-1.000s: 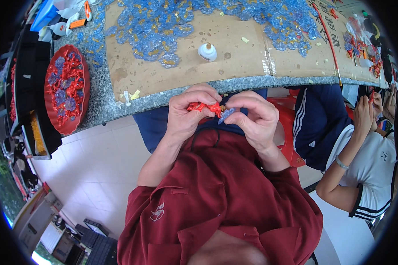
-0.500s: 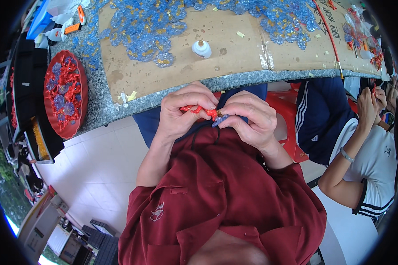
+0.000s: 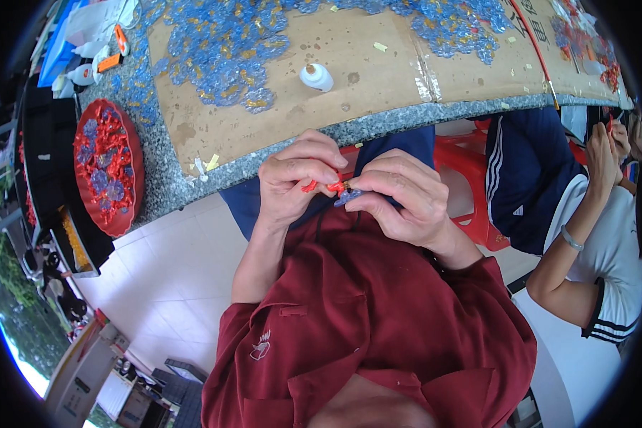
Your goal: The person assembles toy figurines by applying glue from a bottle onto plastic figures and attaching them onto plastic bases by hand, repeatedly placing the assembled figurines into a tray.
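Just in front of the table edge, my left hand [image 3: 296,178] is closed in a pinch on a small, glossy red plastic piece [image 3: 335,187], its kind unclear. My right hand [image 3: 406,192] pinches a translucent blue, flower-like piece [image 3: 347,197] between thumb and fingers. The two pieces meet between my fingertips, with a bit of gold-brown where they touch. Whether they are joined cannot be made out, as the fingers cover much of both. A small white bottle [image 3: 317,78] with a brownish tip stands on the cardboard beyond my hands.
Stained cardboard [image 3: 349,118] covers the speckled table, with blue-and-gold pieces [image 3: 221,53] heaped at its far side. To the left are a red dish [image 3: 137,189] of red and blue parts and a black bin [image 3: 96,232] holding yellow bits. A co-worker's hands [image 3: 606,150] are at far right.
The view has tilted and shifted slightly. My hands stay together; the left fingers have shifted on the red piece, and less of it shows.
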Tool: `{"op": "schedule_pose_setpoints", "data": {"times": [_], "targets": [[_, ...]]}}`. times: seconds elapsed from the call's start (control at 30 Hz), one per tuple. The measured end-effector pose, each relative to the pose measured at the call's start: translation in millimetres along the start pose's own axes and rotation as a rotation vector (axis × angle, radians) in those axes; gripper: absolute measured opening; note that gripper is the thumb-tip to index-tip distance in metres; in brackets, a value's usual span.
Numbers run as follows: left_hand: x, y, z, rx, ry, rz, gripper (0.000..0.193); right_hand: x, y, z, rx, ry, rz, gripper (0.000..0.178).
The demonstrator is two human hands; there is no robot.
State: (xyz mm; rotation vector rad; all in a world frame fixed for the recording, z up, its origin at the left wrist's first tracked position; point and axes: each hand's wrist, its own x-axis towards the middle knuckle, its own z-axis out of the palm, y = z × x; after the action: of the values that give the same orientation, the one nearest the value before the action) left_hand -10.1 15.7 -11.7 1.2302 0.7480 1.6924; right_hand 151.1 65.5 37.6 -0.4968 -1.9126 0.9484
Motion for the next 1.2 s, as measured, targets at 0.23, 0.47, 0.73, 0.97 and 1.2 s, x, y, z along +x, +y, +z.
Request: {"op": "schedule_pose_setpoints", "data": {"times": [0.23, 0.47, 0.73, 0.97, 1.2], "targets": [[-6, -8, 14, -0.313, 0.075, -0.089, 0.014, -4, -2, 5, 0.018, 0.029, 0.002, 0.028], [-4, -13, 17, -0.459, 0.058, -0.093, 0.011, -5, -7, 0, 0.096, 0.033, 0.043, 0.031], [-3, -8, 12, -0.343, 0.003, -0.091, 0.009, -9, -4, 3, 0.069, 0.042, -0.046, 0.028], [-4, -6, 9, -0.312, -0.021, -0.116, 0.009, -11, -6, 4, 0.044, 0.051, -0.056, 0.03], [-9, -12, 11, -0.41, 0.001, -0.074, 0.011, -16, -10, 7, 0.029, 0.045, -0.035, 0.032]]}}
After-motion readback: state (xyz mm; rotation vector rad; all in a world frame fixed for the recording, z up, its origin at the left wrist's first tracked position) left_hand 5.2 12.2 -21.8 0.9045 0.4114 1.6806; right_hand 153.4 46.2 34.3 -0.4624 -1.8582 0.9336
